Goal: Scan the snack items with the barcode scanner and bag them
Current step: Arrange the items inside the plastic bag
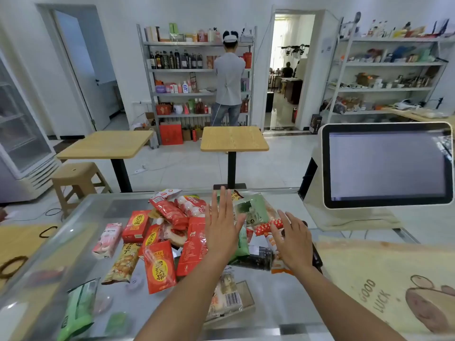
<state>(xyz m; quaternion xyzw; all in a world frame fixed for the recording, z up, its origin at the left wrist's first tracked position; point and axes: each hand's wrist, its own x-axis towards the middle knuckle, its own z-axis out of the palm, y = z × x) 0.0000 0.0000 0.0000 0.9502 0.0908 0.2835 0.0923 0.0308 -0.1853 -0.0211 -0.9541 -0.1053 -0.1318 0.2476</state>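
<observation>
Both hands, left (222, 227) and right (293, 244), hover spread wide and empty over the snacks (172, 232); a sweep could knock packets off the counter (270, 303).

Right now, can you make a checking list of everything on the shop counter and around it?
Surface: glass counter, mostly covered.
Job's things: snack packets piled in the middle; bag at right; scanner not seen.
Clutter: green packet lying apart, near left.
Hands: left hand and right hand open, fingers spread over the pile.
Cables: white cord on floor.
Surroundings: screen, tables, shelves, a person at the shelves.
</observation>
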